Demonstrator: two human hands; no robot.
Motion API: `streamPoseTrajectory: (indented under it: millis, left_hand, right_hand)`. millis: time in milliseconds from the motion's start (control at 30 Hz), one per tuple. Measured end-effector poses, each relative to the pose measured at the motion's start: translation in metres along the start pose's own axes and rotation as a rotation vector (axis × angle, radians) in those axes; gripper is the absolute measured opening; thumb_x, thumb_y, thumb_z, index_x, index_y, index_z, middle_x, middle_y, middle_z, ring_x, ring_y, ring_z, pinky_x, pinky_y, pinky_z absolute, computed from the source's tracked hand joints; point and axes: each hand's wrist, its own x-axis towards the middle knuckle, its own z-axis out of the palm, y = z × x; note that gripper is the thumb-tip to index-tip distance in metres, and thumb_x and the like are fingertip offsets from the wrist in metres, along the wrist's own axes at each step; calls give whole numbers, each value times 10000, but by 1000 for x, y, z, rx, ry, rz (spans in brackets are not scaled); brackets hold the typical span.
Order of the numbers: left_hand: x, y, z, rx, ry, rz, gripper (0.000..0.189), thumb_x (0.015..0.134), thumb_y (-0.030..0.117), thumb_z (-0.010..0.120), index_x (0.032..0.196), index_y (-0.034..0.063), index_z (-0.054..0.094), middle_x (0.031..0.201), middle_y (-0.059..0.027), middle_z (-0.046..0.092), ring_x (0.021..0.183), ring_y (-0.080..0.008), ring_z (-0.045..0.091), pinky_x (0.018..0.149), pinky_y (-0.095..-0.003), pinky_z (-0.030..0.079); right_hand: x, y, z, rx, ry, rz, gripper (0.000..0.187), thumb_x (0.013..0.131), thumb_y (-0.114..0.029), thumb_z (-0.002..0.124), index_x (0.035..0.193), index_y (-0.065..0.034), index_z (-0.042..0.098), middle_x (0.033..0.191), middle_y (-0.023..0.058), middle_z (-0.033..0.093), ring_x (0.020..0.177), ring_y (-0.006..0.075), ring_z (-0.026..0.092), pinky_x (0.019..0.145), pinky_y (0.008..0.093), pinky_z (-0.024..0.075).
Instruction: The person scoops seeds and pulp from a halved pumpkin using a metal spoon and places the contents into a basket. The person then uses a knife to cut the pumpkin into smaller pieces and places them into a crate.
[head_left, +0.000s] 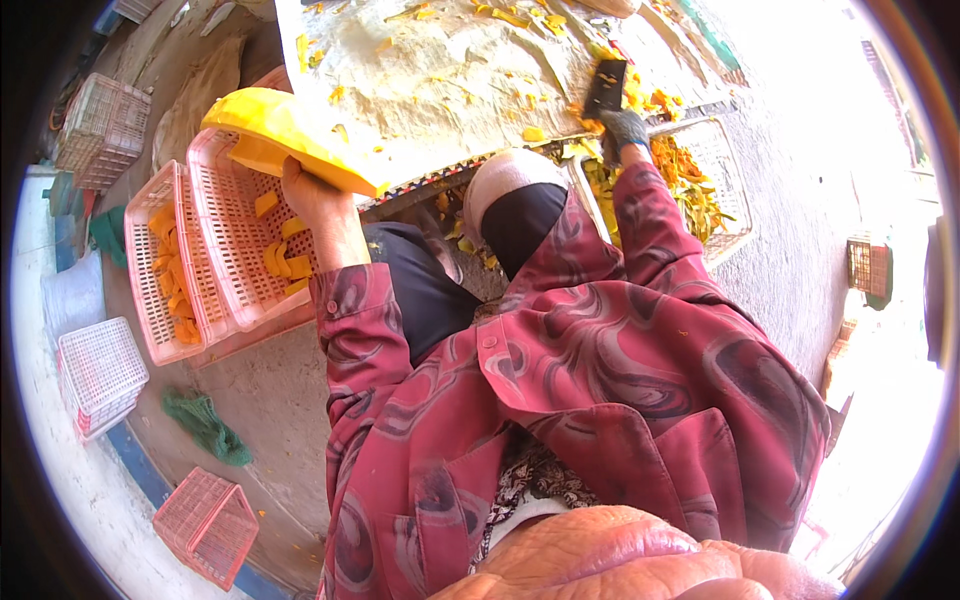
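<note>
My bare left hand (315, 184) grips a large, curved piece of yellow pumpkin (277, 120) from below, at the table's left corner and above a pink plastic crate (225, 195). A few cut pumpkin chunks (281, 255) lie in that crate. On the far right of the table, my gloved right hand (626, 129) holds a cleaver (606, 84) with a broad dark blade. The blade is slightly blurred and is over orange scraps and peelings (656, 101) at the table's edge. Its handle is hidden inside the glove.
The sheet-covered worktable (435, 97) is strewn with peel bits. Below its right edge, a white crate (739, 172) holds peelings. Another pink crate (150, 315) contains orange pieces at left. Stacked white baskets (105, 367), a green net (206, 427) and a pink basket (206, 517) are on the floor.
</note>
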Motion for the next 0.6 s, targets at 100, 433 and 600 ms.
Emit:
streamPoseTrajectory:
  millis: [100, 433, 600]
  left_hand:
    - [7, -2, -9, 20, -21, 65, 324, 958, 193, 475, 1176, -15, 594, 1163, -134, 657, 1084, -288, 649, 972, -436, 513]
    - [16, -9, -12, -55, -156, 48, 332, 932, 99, 490, 1219, -53, 558, 1146, -147, 637, 1049, -269, 657, 912, -419, 551]
    - [4, -12, -1, 64, -120, 110, 289, 929, 83, 522, 1171, -61, 589, 1070, -139, 658, 948, -259, 689, 830, -389, 584]
  right_hand:
    - [-14, 61, -16, 29, -51, 145, 448, 779, -410, 625, 979, -29, 752, 942, 186, 740, 926, 314, 726, 823, 421, 545]
    - [-49, -13, -4, 426, 221, -236, 293, 852, -271, 643, 1037, -49, 695, 777, 133, 682, 652, 286, 668, 623, 405, 537]
    - [-57, -167, 45, 696, -285, -402, 282, 894, -286, 620, 1020, -41, 681, 705, 77, 629, 543, 174, 598, 500, 343, 498]
